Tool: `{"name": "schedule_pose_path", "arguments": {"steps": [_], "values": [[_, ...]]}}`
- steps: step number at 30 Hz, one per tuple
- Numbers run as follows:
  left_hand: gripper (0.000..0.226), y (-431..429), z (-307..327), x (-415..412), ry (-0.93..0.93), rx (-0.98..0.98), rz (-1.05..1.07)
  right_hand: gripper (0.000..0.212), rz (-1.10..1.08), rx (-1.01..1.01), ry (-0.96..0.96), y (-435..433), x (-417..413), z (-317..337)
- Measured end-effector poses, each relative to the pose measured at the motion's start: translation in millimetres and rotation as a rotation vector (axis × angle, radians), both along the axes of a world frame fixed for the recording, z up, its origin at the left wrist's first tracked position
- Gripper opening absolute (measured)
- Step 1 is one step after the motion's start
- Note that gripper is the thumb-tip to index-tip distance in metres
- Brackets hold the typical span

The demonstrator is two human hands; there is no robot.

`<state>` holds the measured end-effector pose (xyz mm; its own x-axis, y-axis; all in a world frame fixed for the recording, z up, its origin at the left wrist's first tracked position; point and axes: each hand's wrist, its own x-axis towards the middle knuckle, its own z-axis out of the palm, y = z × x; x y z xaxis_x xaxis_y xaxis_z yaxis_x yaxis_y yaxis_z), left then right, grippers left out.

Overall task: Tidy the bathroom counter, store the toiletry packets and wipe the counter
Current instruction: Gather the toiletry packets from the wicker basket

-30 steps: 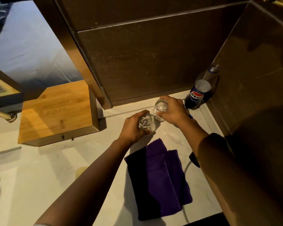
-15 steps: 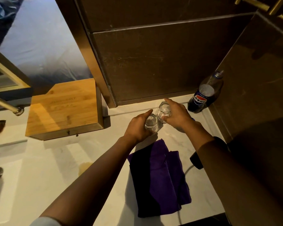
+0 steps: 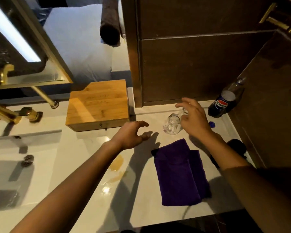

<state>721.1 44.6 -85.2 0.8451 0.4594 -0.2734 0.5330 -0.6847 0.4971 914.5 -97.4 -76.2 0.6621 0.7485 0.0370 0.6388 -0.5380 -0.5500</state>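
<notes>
pale counter [image 3: 84, 165] at frame centre held two glasses [image 3: 172, 125] parked against the wall, left hand [image 3: 131, 137] and right hand [image 3: 193, 121] both spread, empty, apparently clearing space for wiping.

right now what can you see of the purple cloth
The purple cloth looks like soft, plush microfibre, folded into a rough rectangle with a narrower layer overlapping on its right side. It lies flat on the white counter, near the front edge, below the drinking glasses. Neither hand touches it; a thin cord runs out from beneath its lower edge.
</notes>
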Motion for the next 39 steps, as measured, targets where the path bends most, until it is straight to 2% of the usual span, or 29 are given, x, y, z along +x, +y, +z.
{"name": "schedule_pose_path", "arguments": {"steps": [5,14,21,24,28,30,34,36,39], "values": [[0.05,-1.0,31.8,-100.7,-0.064,0.028,0.101,0.038,0.225,0.075,-0.003,33.7,-87.6,21.3],[0.045,-2.5,74.7,-329.6,-0.122,0.305,0.368,0.028,0.722,0.175,0.018,103.6,-278.5,45.2],[0.05,-16.3,112.4,-498.3,-0.206,0.618,0.651,0.038,1.076,0.237,-0.015,146.3,-442.1,63.2],[0.055,-13.5,114.4,-567.4,-0.141,0.71,0.785,0.047,1.187,0.273,-0.044,163.8,-518.9,78.5],[0.069,-6.8,99.8,-632.3,-0.016,0.666,0.91,0.052,1.267,0.291,-0.192,185.9,-595.2,87.6],[0.079,-3.1,89.6,-655.6,0.006,0.672,0.901,0.048,1.259,0.279,-0.313,196.2,-619.5,83.7],[0.09,13.2,82.1,-680.2,-0.111,0.698,0.887,0.046,1.199,0.341,-0.426,204.2,-624.2,77.3],[0.087,23.4,83.5,-689.3,-0.159,0.677,0.921,0.045,1.205,0.349,-0.444,204.9,-622.4,74.7],[0.067,37.4,83.0,-700.6,-0.221,0.672,0.98,0.043,1.191,0.385,-0.445,206.9,-625.2,72.4]]}}
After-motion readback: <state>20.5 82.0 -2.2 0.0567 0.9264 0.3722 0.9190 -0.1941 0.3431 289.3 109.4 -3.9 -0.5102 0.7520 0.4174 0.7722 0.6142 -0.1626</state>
